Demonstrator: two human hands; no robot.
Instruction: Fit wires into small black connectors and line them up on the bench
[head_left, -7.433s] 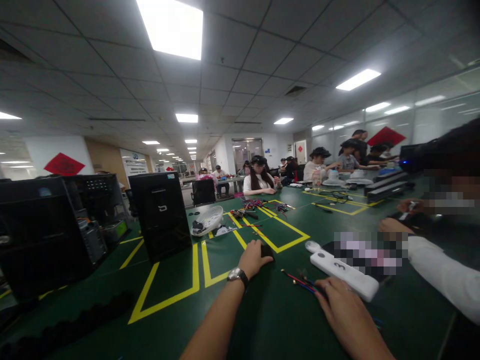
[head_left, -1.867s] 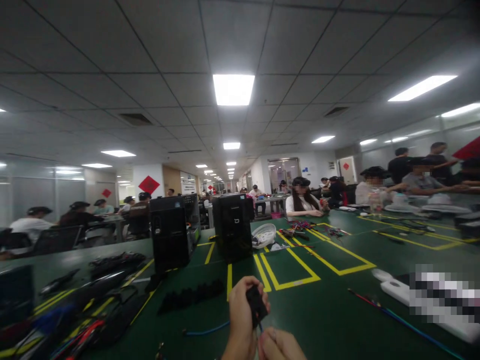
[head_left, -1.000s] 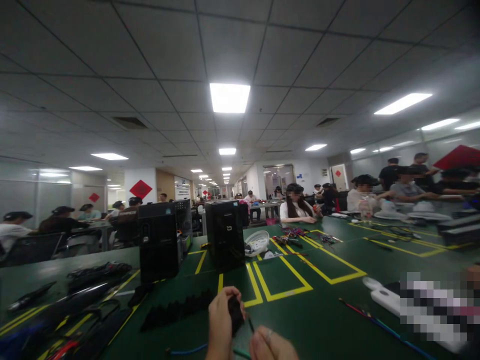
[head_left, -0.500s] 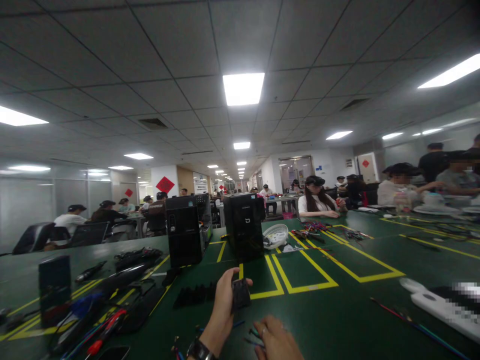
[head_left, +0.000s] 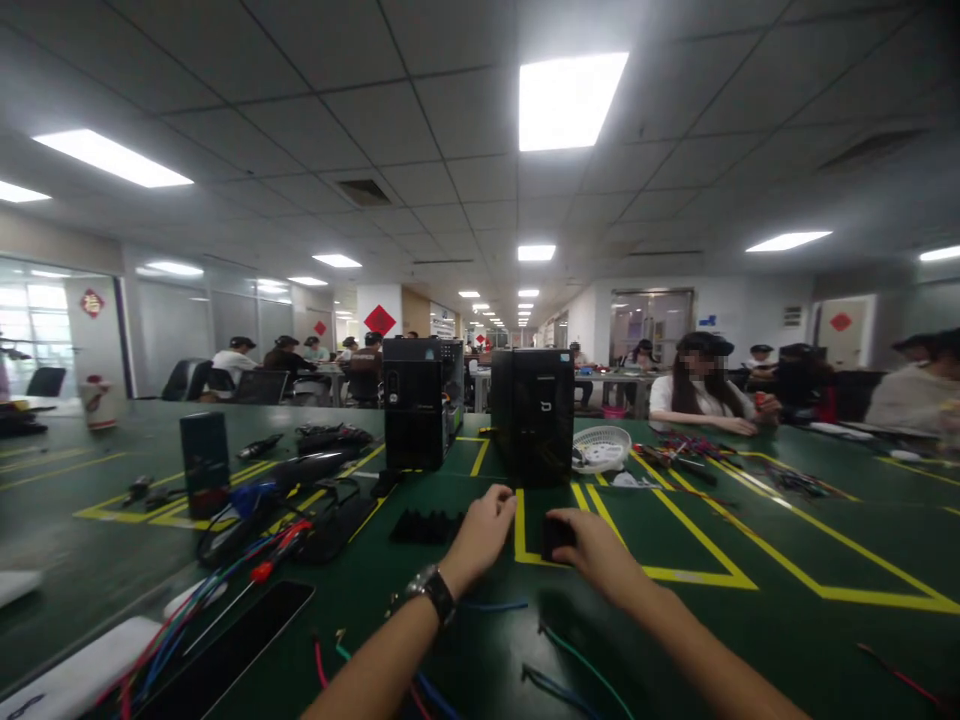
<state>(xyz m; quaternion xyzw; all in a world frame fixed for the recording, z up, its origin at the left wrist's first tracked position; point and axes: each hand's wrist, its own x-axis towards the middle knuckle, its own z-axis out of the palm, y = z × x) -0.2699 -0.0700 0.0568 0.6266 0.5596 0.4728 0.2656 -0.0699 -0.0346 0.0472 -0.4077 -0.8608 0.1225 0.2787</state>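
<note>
My right hand (head_left: pixel 592 545) grips a small black block (head_left: pixel 556 537) above the green table, near a yellow tape corner. To its left, my left hand (head_left: pixel 484 525), with a watch on the wrist, has its fingers curled together; whether anything is in them is hidden. Just left of that hand lies a row of black pieces (head_left: pixel 426 527). Beyond both hands stand two black computer cases, one at the centre (head_left: pixel 532 415) and one further left (head_left: pixel 414 405). Green and blue wires (head_left: pixel 585 665) lie below my right hand.
The green table (head_left: pixel 465 670) has yellow tape lines. At left lie a red-handled screwdriver (head_left: pixel 262 571), cables, a dark flat panel (head_left: pixel 232 650) and an upright dark box (head_left: pixel 205 465). A white basket (head_left: pixel 601 449) stands right of the cases. A person (head_left: pixel 701 390) sits across the table.
The black block has passed from my left hand to my right hand. My right hand has moved forward, away from the wires. The view has turned left and tilted down.
</note>
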